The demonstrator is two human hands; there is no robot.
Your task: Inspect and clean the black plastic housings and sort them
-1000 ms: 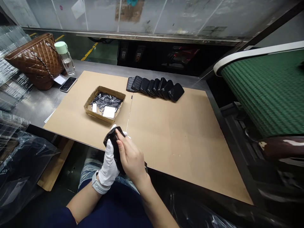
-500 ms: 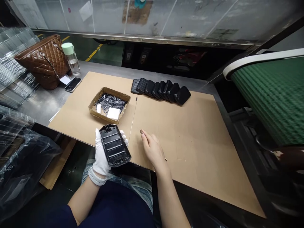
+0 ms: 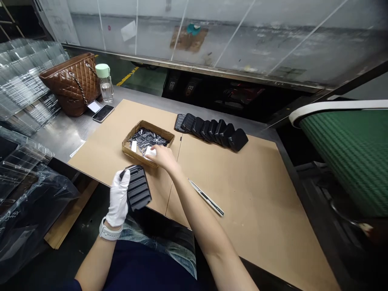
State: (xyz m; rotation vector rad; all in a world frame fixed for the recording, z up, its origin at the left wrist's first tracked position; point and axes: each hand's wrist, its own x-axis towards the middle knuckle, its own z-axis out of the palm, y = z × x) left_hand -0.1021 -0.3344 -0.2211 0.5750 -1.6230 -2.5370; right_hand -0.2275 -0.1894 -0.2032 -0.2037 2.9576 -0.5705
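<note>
My left hand, in a white glove, grips a ribbed black plastic cover by its left edge, tilted above the table's front edge. My bare right hand reaches into a shallow cardboard box. Its thumb and fingers close around a white block at the box's front right, partly hidden by the hand. Small dark strips lie heaped in the box, along with a narrow white piece. Beside my right forearm, a pen-like tool lies on the cardboard sheet.
A row of several black covers leans along the back of the table. At the back left are a brown quilted bag, a bottle and a phone. A green conveyor belt runs on the right.
My right hand has moved left from the bare cardboard into the box, and the pen-like tool now shows. My left hand has turned the cover over, so its outer ribbed face shows.
</note>
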